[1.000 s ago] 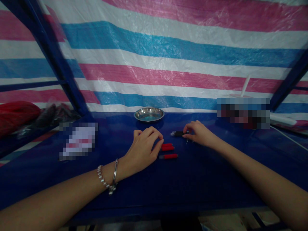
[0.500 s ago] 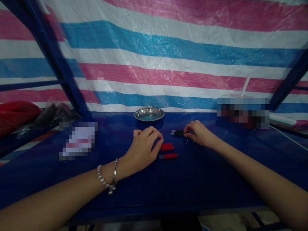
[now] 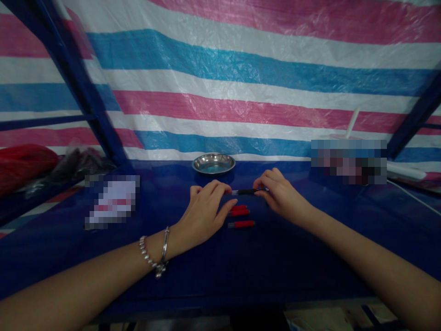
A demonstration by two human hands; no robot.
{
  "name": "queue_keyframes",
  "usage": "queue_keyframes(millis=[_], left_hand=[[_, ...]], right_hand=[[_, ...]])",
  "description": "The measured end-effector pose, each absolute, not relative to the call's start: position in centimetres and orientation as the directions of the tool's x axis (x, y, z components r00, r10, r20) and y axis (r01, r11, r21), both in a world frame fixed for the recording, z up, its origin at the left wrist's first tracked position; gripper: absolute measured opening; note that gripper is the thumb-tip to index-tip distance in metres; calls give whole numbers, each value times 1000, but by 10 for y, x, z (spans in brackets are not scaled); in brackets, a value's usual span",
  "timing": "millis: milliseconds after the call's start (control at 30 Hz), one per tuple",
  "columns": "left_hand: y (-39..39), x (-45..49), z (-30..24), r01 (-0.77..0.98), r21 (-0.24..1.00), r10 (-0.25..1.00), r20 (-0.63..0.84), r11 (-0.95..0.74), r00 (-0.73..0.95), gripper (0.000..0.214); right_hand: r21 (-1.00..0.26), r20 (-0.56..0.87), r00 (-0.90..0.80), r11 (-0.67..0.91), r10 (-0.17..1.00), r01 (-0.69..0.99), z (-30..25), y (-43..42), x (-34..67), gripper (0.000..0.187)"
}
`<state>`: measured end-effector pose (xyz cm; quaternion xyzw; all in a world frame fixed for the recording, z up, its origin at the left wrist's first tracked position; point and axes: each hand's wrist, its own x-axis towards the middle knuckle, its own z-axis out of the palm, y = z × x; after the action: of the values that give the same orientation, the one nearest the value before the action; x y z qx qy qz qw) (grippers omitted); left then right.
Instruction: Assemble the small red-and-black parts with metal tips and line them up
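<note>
My right hand [image 3: 280, 195] pinches a small black rod-shaped part [image 3: 246, 191] by its right end and holds it level just above the blue table [image 3: 275, 257]. The part's pale left tip reaches the fingertips of my left hand [image 3: 206, 211], which rests curled on the table; what those fingers grip, if anything, is hidden. Three short red parts [image 3: 241, 216] lie on the table just right of my left hand and below the black part. A bracelet is on my left wrist.
A shallow steel dish [image 3: 213, 163] stands at the back centre against the striped tarpaulin. A blurred white packet [image 3: 112, 201] lies at the left. Red and dark bundles [image 3: 41, 168] sit at far left. A cup with a straw [image 3: 347, 158] stands at the right.
My right hand has moved left with the black part, bringing its tip up to my left fingertips. My left hand has barely moved.
</note>
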<state>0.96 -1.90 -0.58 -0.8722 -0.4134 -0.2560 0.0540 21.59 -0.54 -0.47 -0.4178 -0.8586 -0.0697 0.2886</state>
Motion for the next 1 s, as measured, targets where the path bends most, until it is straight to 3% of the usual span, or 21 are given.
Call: queue_keyframes(millis=[467,733,1000], left_hand=[[-17,8,-7,751,94,682,503,-653,531,12],[-19,9,-4,759,125,703,496,-639,510,11],[-18,9,-5,752,129,696,503,-646,512,8]], right_hand=[[-143,522,-543,695,658,705,-5,-10,212,8],[-189,487,-543,689,684,699,0,-9,214,21],[-224,502,-533,697,681,681,1,-11,213,11]])
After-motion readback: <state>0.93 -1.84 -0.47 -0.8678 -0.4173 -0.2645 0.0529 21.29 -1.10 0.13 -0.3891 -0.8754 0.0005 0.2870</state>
